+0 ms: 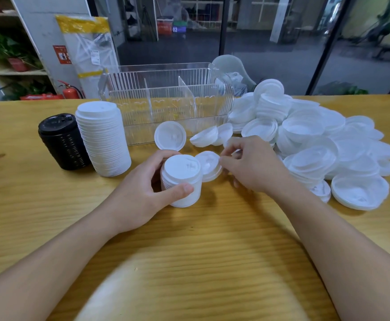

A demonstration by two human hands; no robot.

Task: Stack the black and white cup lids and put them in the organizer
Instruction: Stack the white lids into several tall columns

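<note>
Short white lid stack (182, 181) upright (held), loose white lids (323, 144) heaped right

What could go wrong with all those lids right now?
The tall white stack leans and could topple, perhaps knocking the black stack beside it. The loose lid pile might slide apart when the right hand pulls lids out. The short stack in the left hand could slip.

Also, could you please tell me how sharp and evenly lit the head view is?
Head view: the hands and the white stack the left hand grips are fairly sharp; the bottom edge smears into blur; the loose lids wash out to glare-white, detail lost; the wide lens bends the table edge; the right hand is slightly soft.
</note>
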